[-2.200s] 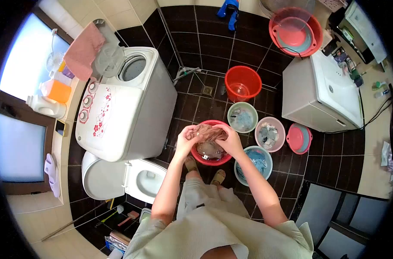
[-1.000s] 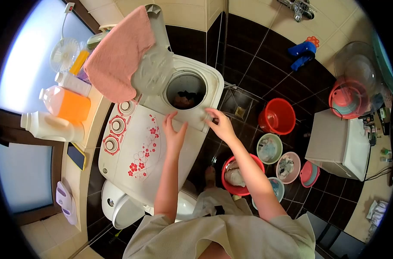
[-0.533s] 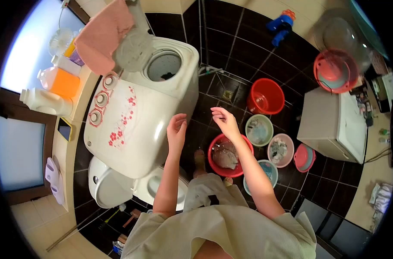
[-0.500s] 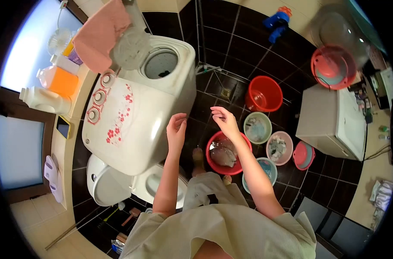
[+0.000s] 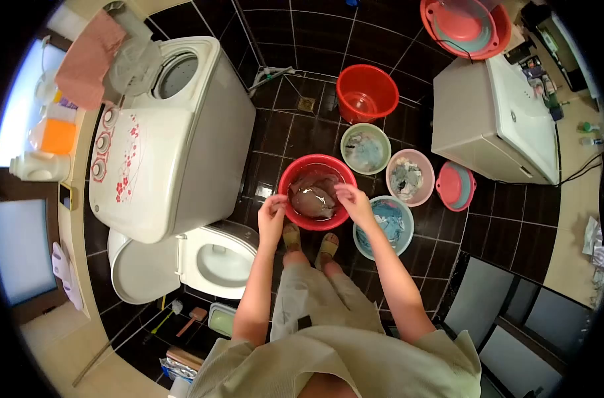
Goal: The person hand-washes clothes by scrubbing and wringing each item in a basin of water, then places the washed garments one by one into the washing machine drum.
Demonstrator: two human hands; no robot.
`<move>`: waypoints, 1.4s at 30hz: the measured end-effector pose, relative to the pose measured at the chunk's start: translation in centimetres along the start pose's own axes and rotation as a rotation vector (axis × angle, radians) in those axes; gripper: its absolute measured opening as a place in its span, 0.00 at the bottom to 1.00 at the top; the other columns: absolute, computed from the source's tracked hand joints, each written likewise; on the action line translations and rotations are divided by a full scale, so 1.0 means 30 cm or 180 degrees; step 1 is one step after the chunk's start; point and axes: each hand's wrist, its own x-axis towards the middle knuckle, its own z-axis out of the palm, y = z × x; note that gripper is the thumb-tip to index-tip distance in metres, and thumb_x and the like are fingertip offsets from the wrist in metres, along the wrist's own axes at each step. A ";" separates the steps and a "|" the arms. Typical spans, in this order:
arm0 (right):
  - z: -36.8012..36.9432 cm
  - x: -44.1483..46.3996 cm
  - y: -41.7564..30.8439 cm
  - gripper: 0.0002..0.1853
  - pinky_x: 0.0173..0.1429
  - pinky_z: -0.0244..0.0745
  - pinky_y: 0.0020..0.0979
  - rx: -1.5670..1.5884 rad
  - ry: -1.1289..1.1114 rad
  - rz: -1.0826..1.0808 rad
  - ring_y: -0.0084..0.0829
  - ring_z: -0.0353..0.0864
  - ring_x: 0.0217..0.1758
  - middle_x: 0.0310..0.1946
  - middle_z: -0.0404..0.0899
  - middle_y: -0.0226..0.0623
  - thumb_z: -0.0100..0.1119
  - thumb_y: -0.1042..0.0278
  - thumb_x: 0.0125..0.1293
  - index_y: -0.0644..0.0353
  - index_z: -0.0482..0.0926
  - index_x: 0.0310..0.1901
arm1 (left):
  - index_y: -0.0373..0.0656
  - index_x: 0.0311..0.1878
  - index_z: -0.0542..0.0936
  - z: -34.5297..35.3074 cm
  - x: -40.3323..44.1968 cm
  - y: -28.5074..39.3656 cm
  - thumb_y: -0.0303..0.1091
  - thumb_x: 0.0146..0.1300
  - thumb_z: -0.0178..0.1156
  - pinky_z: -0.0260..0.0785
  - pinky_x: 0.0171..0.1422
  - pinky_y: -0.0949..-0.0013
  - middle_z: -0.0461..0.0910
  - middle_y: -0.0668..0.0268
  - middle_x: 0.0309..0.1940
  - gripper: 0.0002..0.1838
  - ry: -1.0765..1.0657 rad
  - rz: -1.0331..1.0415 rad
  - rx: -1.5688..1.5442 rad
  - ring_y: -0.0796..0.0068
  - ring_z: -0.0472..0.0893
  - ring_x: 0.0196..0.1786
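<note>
A washing machine [image 5: 146, 159] stands left, with a toilet [image 5: 216, 265] on its near side. Cloth [image 5: 313, 201] lies in a basin [image 5: 286, 174] before the feet [image 5: 327, 245]; three bowls [image 5: 418, 201] holding laundry [image 5: 405, 179] sit to its right, a bucket [image 5: 366, 83] behind the farthest, a sink cabinet [image 5: 466, 126] farther right.

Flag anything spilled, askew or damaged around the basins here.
No damage or tipped container stands out. One mild oddity: a shiny patch on the floor tiles, left of the red basin with brownish cloth in it; it could be spilled water or reflected light, I can't tell.
</note>
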 end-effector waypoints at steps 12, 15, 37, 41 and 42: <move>0.182 0.095 0.950 0.13 0.44 0.71 0.28 -0.0660 0.0122 0.0723 0.31 0.77 0.36 0.31 0.78 0.39 0.49 0.73 0.56 0.59 0.75 0.43 | 0.37 0.42 0.73 0.009 0.177 -0.908 0.22 0.51 0.52 0.69 0.42 0.70 0.76 0.60 0.37 0.13 -0.0839 -0.0385 0.1449 0.69 0.77 0.39; 0.221 0.182 1.183 0.12 0.46 0.71 0.31 -0.1511 0.0129 0.0943 0.38 0.78 0.37 0.32 0.78 0.45 0.49 0.71 0.55 0.59 0.77 0.40 | 0.37 0.43 0.72 0.061 0.265 -1.164 0.24 0.50 0.53 0.67 0.48 0.64 0.74 0.56 0.40 0.15 -0.1056 -0.0083 0.2112 0.58 0.75 0.44; 0.320 0.800 1.770 0.17 0.48 0.71 0.40 -0.2995 -0.0369 0.0238 0.44 0.76 0.45 0.38 0.78 0.44 0.52 0.56 0.53 0.55 0.77 0.42 | 0.52 0.67 0.42 0.199 0.939 -1.986 0.48 0.40 0.61 0.58 0.62 0.60 0.65 0.51 0.57 0.52 -0.2374 -0.0622 0.4689 0.53 0.68 0.57; 0.249 0.796 1.732 0.09 0.35 0.71 0.30 -0.0315 -0.0565 0.0643 0.27 0.75 0.27 0.25 0.76 0.31 0.56 0.67 0.50 0.59 0.75 0.33 | 0.49 0.61 0.60 0.212 0.913 -1.836 0.44 0.41 0.62 0.62 0.58 0.62 0.71 0.52 0.51 0.40 -0.2314 -0.0232 0.3602 0.57 0.71 0.55; 0.249 0.747 1.639 0.09 0.28 0.68 0.24 0.0116 -0.0449 0.0723 0.20 0.69 0.23 0.23 0.73 0.26 0.56 0.71 0.48 0.61 0.74 0.34 | 0.48 0.58 0.64 0.194 0.900 -1.827 0.42 0.41 0.62 0.63 0.56 0.62 0.72 0.52 0.49 0.36 -0.2326 0.0045 0.3172 0.57 0.72 0.53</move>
